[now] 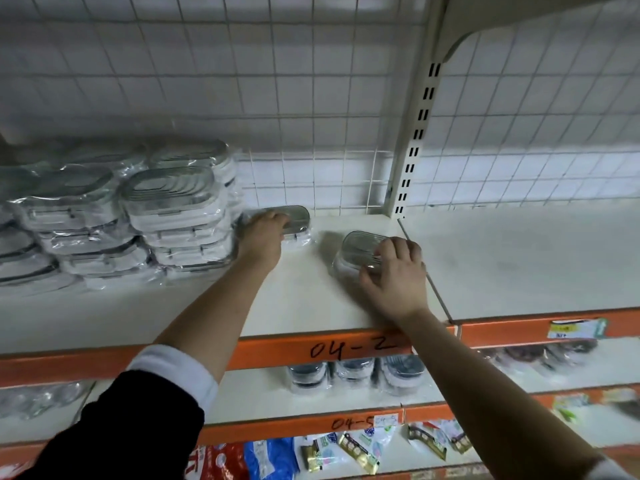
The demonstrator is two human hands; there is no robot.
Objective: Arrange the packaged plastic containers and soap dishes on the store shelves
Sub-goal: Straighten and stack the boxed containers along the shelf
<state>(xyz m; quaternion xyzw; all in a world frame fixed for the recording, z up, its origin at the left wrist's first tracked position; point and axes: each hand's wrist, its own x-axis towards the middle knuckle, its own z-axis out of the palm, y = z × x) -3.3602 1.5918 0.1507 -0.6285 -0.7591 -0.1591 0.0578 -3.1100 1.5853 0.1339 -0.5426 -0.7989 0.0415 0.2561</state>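
Two small packaged soap dishes lie on the cream top shelf point(311, 306). My left hand point(265, 233) holds the far soap dish point(298, 218), which sits right beside the stacks of packaged containers point(145, 216). Closer to me, my right hand point(398, 271) grips the second soap dish point(358, 249), fingers curled over its ribbed grey lid. Both dishes are wrapped in clear plastic and touch the shelf.
The stacks fill the shelf's left part. A slotted upright post point(417, 133) and wire grid back panel stand behind. The orange shelf edge point(346, 348) reads 04-2. More wrapped dishes point(356, 374) sit on the shelf below; hanging packets point(346, 448) lie lower.
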